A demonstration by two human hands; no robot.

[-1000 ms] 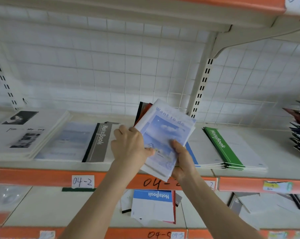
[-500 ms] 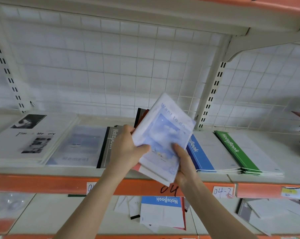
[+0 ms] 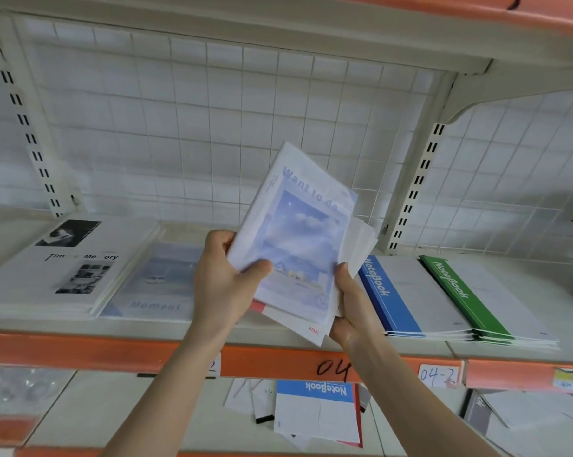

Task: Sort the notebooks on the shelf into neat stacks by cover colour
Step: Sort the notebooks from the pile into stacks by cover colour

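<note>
I've got left hand and right hand both gripping the notebook bundle by its lower end, long axis tilted up-right, just right of the pale-blue stack; left hand's nearer, so probably hand off that way.

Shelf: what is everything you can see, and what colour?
held notebooks: several, top cover pale sky blue, held up before the shelf's middle
photo notebooks: one stack, white with black-and-white pictures, shelf's left
Moment notebook: one showing, pale blue, right of the photo notebooks
blue notebooks: one stack, blue strip, right of the held notebooks
green notebooks: one stack, green strip, right of the blue notebooks
lower notebook: one, blue header, below the shelf
shelf: one, cream, orange front edge
left hand: one, grips the held notebooks' left side
right hand: one, grips their lower right
</note>
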